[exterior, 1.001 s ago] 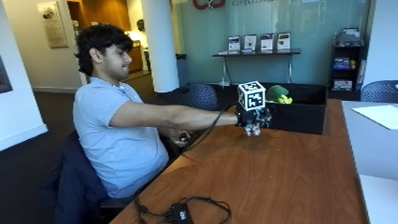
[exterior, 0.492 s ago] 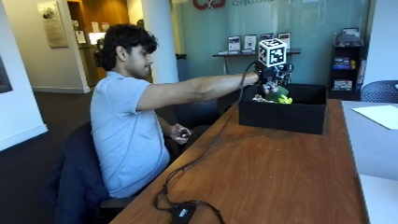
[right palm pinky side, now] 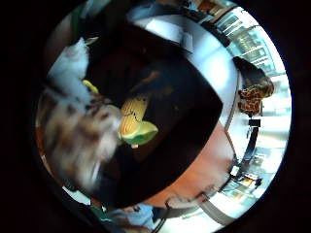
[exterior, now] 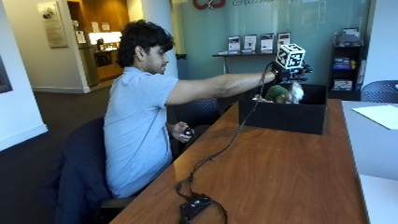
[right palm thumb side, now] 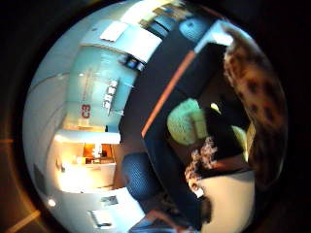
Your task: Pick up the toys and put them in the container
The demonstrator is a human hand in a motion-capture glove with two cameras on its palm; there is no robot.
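Observation:
In the outside view my gloved right hand (exterior: 287, 74) is stretched out over the open black container (exterior: 286, 117) at the far end of the wooden table. A spotted brown-and-white plush toy (exterior: 296, 92) hangs from the hand just above the container's rim. It fills the side of both palm views (right palm pinky side: 77, 131) (right palm thumb side: 252, 82) and looks blurred. Inside the container (right palm pinky side: 194, 107) lie a yellow corn toy (right palm pinky side: 133, 124) and a green toy (right palm thumb side: 187, 121), whose top shows above the rim (exterior: 276, 93). A giraffe-patterned toy (right palm pinky side: 252, 99) lies on a pale surface beyond the container.
The person sits in a chair at the table's left side, the bare left hand (exterior: 184, 132) down by the lap. The brown tabletop (exterior: 280, 177) runs from the container to the near edge. A white sheet (exterior: 376, 115) lies on the right. A dark chair (exterior: 379, 90) stands behind.
The hand rose from the tabletop with the plush toy, moved over the container, and has now come down close to its rim. The outside camera has also shifted.

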